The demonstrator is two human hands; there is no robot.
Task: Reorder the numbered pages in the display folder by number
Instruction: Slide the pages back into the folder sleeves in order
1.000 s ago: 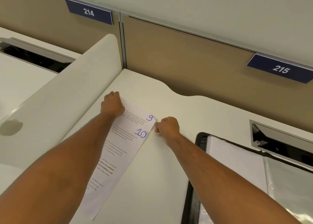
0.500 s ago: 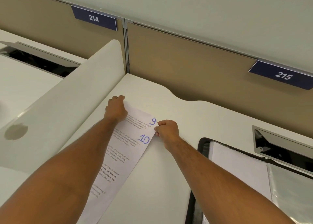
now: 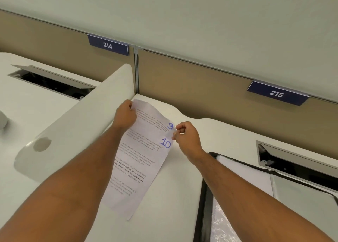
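- Since a second ago both hands have lifted the far end of the pages off the tabletop [image 3: 179, 196]; earlier they lay flat with the hands pressing down on them.
- Head view: the left hand [image 3: 126, 116] grips the far left corner of the page marked 9 [image 3: 155, 121], fingers curled round the edge.
- The right hand [image 3: 185, 135] is at the right edge of the sheets, fingers [image 3: 180, 127] pinching the corner next to the blue 9, thumb and forefinger closed on the paper.
- The page marked 10 [image 3: 139, 168] sits just under and nearer than the 9 page, offset so both handwritten numbers show. Its near end rests on the tabletop, the far end looks raised.
- The display folder [image 3: 243, 201] lies open at the near right, black border, with a white sheet and shiny plastic sleeves inside. It's apart from the pages, right of the right forearm.
- A white curved divider [image 3: 76, 121] runs along the left side of the tabletop.
- Far side has a tan partition [image 3: 192, 88] with blue signs reading 214 [image 3: 108, 45] and 215 [image 3: 276, 93].
- A metal cable slot [image 3: 296, 163] sits open at the far right, just beyond the folder.
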